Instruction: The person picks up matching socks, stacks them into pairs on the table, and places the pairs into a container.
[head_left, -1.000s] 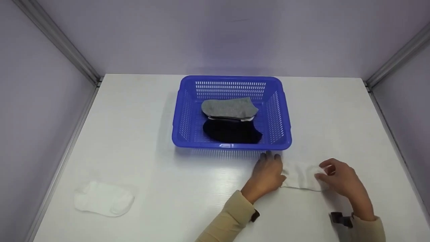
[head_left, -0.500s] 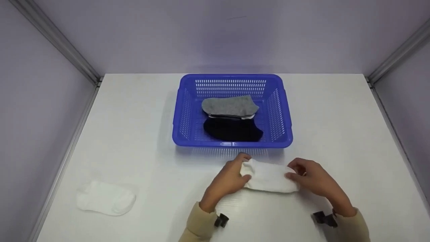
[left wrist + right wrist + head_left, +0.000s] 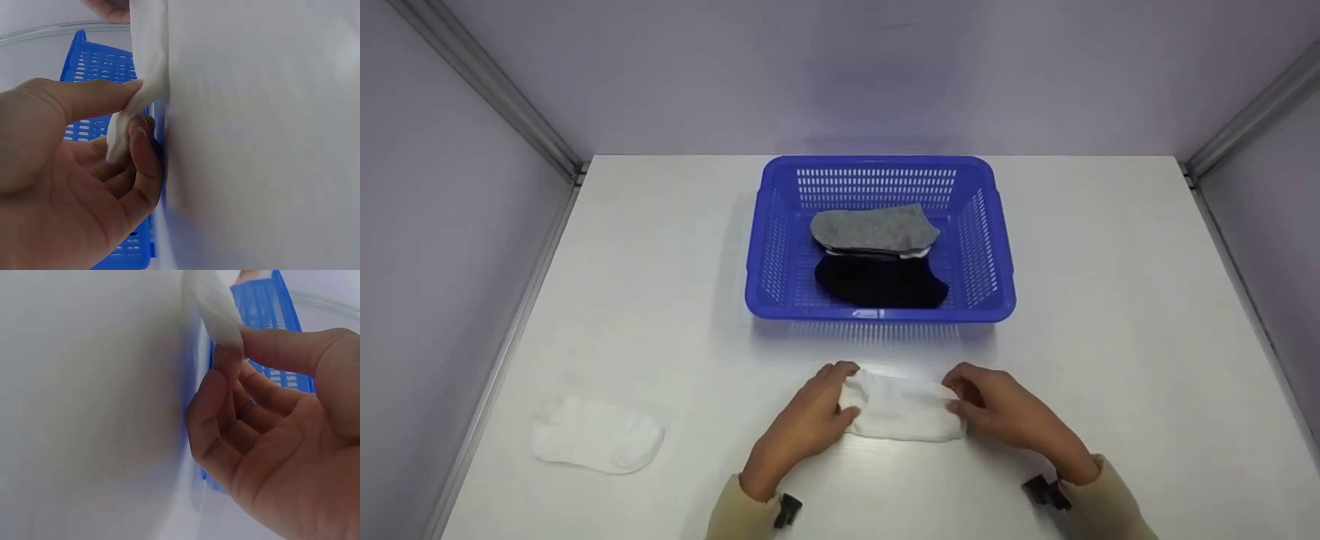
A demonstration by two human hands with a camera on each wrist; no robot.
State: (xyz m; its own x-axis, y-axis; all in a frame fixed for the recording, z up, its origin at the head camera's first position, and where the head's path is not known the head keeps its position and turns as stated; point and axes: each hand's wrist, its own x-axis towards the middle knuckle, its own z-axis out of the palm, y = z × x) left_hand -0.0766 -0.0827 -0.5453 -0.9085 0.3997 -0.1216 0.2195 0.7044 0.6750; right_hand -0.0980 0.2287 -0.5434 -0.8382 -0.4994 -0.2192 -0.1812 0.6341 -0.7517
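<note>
A white sock (image 3: 906,409) is stretched between both hands, low over the table in front of the basket. My left hand (image 3: 810,412) pinches its left end; in the left wrist view the thumb and fingers of that hand (image 3: 73,169) have the white fabric (image 3: 147,84) between them. At the sock's right end my right hand (image 3: 1009,409) pinches the edge, thumb against curled fingers, as the right wrist view shows the hand (image 3: 270,416) gripping the fabric (image 3: 216,312). Another white sock (image 3: 596,435) lies flat on the table at the left.
Behind the hands stands a blue plastic basket (image 3: 880,314) with slotted walls. A grey sock (image 3: 874,229) and a black sock (image 3: 880,283) lie inside, with a bit of white showing between them. Panel walls (image 3: 697,75) border the white table (image 3: 660,225) at back and sides.
Both hands have moved left across the table, bringing the white sock from the right side to in front of the basket. The other white sock has stayed in place.
</note>
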